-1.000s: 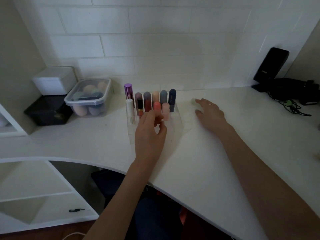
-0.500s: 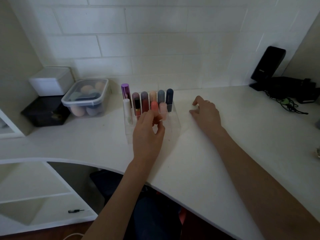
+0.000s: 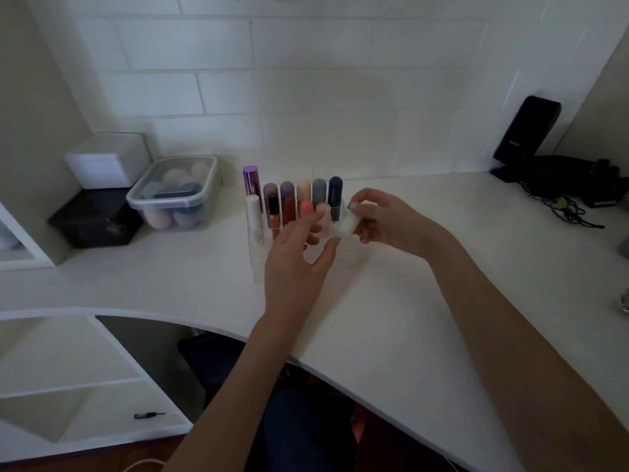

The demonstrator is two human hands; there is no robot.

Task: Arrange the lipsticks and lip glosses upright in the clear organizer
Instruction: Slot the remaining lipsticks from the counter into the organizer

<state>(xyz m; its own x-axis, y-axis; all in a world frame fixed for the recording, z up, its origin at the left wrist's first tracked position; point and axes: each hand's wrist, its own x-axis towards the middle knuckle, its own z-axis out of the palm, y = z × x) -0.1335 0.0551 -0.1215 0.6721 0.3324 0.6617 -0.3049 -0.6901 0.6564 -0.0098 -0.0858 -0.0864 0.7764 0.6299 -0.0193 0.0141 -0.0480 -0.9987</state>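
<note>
The clear organizer (image 3: 256, 257) stands on the white desk with several lipsticks and lip glosses upright in it. A purple tube (image 3: 251, 180) and a white tube (image 3: 254, 216) are at its left, a dark blue one (image 3: 335, 192) at the back right, and a coral one (image 3: 305, 208) and a pink one (image 3: 323, 210) in the second row. My right hand (image 3: 384, 221) holds a small white lipstick (image 3: 348, 223) just right of the organizer. My left hand (image 3: 299, 264) hovers over the organizer's front, fingers spread, close to the white lipstick.
A lidded clear tub of makeup sponges (image 3: 175, 194) sits left of the organizer, with a white box (image 3: 107, 161) on a black box (image 3: 95, 219) beyond it. A black device with tangled cables (image 3: 558, 178) occupies the back right. The desk's curved edge (image 3: 211, 327) runs below my arms.
My right hand has lifted off the desk with a white lipstick and moved left toward the organizer. My left hand has opened its fingers and shifted slightly right.
</note>
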